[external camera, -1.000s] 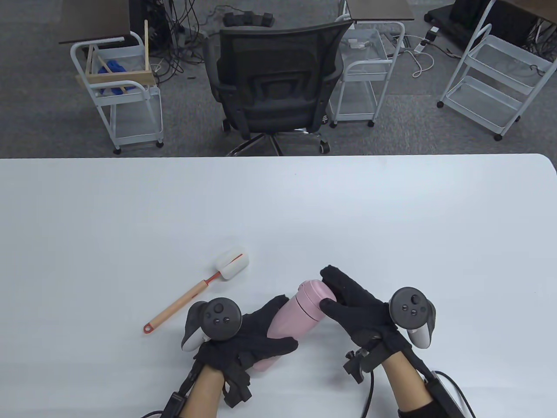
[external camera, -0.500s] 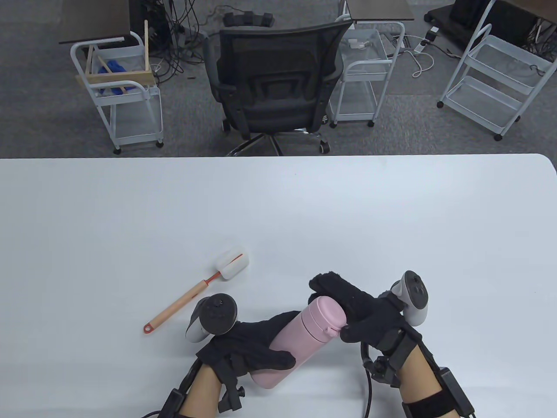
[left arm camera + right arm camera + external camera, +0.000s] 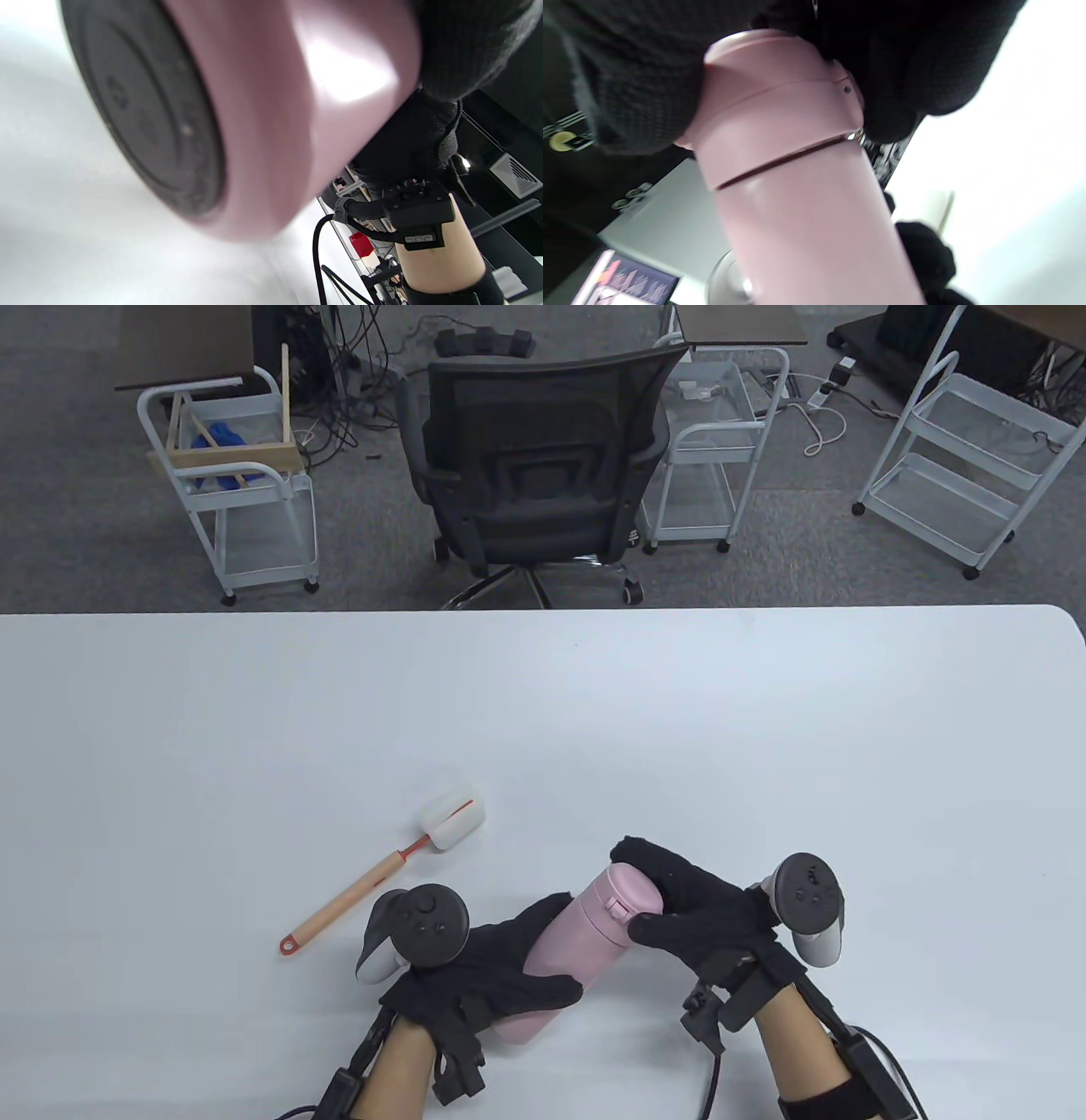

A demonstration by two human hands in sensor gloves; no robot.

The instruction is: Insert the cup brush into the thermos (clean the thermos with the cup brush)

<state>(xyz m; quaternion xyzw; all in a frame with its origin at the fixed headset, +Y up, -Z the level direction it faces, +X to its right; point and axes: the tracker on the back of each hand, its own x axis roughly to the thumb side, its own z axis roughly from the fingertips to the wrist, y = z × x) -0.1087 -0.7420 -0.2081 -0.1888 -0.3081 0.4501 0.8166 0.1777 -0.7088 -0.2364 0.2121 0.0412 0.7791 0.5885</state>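
A pink thermos (image 3: 581, 942) with its lid on is held tilted above the table's near edge. My left hand (image 3: 501, 967) grips its lower body; the dark base fills the left wrist view (image 3: 144, 110). My right hand (image 3: 687, 903) grips the lid end (image 3: 772, 97), fingers wrapped over the cap. The cup brush (image 3: 382, 878), with a white sponge head and an orange-tan handle, lies on the table to the left of the thermos, apart from both hands.
The white table (image 3: 543, 712) stretches far beyond the hands. Past its far edge stand an office chair (image 3: 534, 475) and white wire carts (image 3: 246, 483).
Both hands have turned the thermos: it rose and rolled half a second ago, then dropped back; the lid's latch now faces up. The brush has not moved.
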